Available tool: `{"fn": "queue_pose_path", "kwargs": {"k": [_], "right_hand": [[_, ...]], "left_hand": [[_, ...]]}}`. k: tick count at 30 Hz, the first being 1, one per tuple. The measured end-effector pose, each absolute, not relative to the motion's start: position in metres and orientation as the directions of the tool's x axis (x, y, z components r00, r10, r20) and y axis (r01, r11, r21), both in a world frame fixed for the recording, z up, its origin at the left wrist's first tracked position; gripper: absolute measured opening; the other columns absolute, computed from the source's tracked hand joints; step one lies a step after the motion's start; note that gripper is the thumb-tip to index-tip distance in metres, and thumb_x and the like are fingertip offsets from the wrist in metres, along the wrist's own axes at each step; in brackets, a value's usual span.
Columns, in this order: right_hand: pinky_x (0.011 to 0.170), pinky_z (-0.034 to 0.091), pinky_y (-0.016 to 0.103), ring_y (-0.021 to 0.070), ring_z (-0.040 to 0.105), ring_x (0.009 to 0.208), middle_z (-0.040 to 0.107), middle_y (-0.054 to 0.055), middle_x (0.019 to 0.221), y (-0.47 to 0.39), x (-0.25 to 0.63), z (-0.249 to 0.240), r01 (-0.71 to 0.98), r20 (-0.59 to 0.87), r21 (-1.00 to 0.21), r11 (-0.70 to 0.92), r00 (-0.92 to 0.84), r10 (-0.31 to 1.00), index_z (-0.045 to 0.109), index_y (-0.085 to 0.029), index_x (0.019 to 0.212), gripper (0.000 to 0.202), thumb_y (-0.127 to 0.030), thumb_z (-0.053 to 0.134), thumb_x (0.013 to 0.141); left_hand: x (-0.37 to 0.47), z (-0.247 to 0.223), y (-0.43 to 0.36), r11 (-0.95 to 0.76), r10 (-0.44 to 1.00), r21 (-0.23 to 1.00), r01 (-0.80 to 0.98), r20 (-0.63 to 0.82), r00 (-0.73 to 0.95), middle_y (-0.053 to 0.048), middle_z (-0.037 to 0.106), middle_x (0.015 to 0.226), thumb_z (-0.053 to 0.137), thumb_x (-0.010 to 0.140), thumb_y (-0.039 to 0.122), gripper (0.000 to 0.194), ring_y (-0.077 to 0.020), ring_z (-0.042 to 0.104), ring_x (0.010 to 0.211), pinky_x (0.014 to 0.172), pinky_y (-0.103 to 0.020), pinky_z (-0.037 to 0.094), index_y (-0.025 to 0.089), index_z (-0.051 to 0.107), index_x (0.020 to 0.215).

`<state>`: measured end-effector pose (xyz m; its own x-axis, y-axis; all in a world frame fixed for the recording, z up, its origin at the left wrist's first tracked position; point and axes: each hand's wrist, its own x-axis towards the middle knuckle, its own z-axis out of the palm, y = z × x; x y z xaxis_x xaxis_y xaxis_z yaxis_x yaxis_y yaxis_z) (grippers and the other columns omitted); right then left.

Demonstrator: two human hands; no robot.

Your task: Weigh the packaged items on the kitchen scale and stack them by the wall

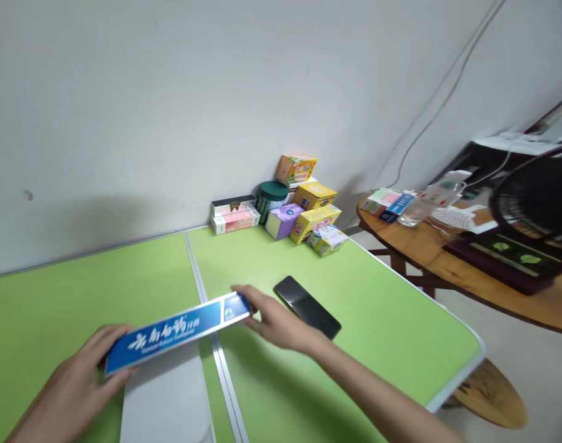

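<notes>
Above the green table (382,307) in the lower frame, a blue box (179,332) is pinched at its ends by the left hand (77,378) and the right hand (278,320).

One long blue cardboard toothpaste box (179,330), one black rectangular phone (307,307) and one green-lidded cylindrical jar (272,192) are counted.

Head camera, looking forward and down; hands (72,381) near, table (386,314) below, wall (146,111) ahead.
</notes>
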<state>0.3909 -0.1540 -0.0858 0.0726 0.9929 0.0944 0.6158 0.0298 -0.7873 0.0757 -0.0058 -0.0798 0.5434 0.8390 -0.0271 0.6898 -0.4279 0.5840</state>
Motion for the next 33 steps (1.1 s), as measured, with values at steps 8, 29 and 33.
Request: {"fn": "queue_pose_path", "kwargs": {"k": [8, 29, 33], "right_hand": [[0.089, 0.048, 0.043, 0.0236, 0.06, 0.099, 0.041, 0.018, 0.133, -0.081, 0.511, -0.137, 0.526, 0.085, -0.814, -0.246, 0.527, 0.846, 0.027, -0.014, 0.139, 0.065, -0.02, 0.052, 0.079], [0.108, 0.031, 0.047, 0.0336, 0.028, 0.135, 0.008, 0.015, 0.153, -0.031, 0.55, -0.164, 0.68, 0.122, -0.646, -0.347, 0.541, 0.832, 0.023, -0.01, 0.143, 0.075, -0.011, 0.048, 0.072], [0.109, 0.027, 0.048, 0.0319, 0.024, 0.137, 0.01, 0.016, 0.152, -0.041, 0.541, -0.155, 0.669, 0.12, -0.663, -0.335, 0.537, 0.835, 0.023, -0.012, 0.142, 0.074, -0.012, 0.048, 0.073]], "left_hand": [[0.282, -0.1, 0.057, -0.594, 0.725, 0.529, 0.606, 0.025, 0.688, -0.007, 0.061, 0.111, 0.052, 0.077, 0.035, 0.041, -0.0233, 0.063, 0.087, 0.074, -0.035, 0.051, 0.018, 0.054, 0.114], [0.383, -0.146, 0.117, -0.586, 0.775, 0.524, 0.618, 0.14, 0.617, -0.015, 0.049, 0.124, 0.054, 0.08, 0.033, 0.054, -0.0269, 0.06, 0.098, 0.082, -0.037, 0.048, 0.014, 0.042, 0.129], [0.36, -0.131, 0.104, -0.59, 0.766, 0.497, 0.636, 0.096, 0.636, -0.018, 0.035, 0.136, 0.053, 0.08, 0.033, 0.063, -0.0267, 0.06, 0.1, 0.085, -0.038, 0.048, 0.014, 0.031, 0.136]]}}
